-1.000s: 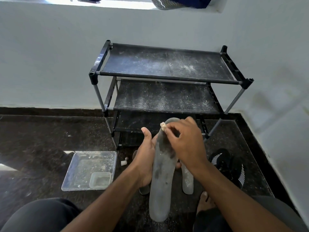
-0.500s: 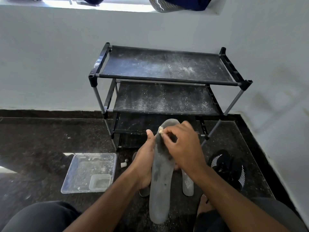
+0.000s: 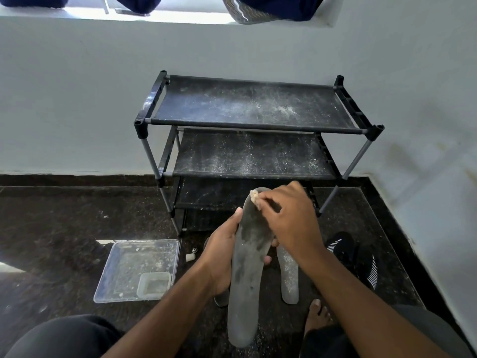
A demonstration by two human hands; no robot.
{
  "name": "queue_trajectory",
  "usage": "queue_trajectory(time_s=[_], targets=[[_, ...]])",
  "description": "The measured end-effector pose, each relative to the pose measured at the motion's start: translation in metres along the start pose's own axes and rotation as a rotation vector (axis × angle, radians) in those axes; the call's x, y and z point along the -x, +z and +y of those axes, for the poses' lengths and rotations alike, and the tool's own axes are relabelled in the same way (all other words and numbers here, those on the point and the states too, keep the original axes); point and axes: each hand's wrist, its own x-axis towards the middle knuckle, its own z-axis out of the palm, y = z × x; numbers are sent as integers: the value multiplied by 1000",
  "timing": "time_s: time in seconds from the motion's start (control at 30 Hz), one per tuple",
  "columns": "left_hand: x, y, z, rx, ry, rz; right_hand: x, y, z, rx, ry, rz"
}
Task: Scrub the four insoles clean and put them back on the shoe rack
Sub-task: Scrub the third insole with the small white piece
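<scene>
Dark speckled stone floor (image 3: 64,228) meets a pale painted wall, and against that wall stands the shoe rack (image 3: 253,140), three black fabric shelves on grey tubes, all dusted with whitish powder and carrying nothing I can see. To my left on the floor sits a shallow clear plastic tray (image 3: 136,270), square with rounded corners, flecked with crumbs and residue; a smaller clear tub (image 3: 154,284) rests inside its near right corner. Just beside the tray lies a small white stub (image 3: 189,257).

My left hand (image 3: 222,257) grips the long grey insole (image 3: 247,275) from beneath, thumb curled over its left edge, fingertips showing at the right edge. It is thin, rounded at both ends, matte and blotched with darker patches. My right hand (image 3: 289,218) pinches a small beige scrub pad (image 3: 254,195) against the insole's far tip. Another grey, speckled insole (image 3: 290,277) lies on the floor just right of it, and a third one's end peeks out under my left wrist. Black shoes (image 3: 356,259) with white stripes sit further right.
</scene>
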Motion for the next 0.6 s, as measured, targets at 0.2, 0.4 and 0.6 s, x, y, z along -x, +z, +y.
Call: queue_trajectory(time_s=[0.2, 0.4, 0.6], targets=[[3, 3, -2, 24, -19, -39, -4, -6, 3, -88, 63, 40], [3, 2, -3, 5, -28, -26, -7, -7, 7, -34, 95, 71], [-2, -4, -1, 2, 16, 60, 1, 1, -4, -42, -13, -70]])
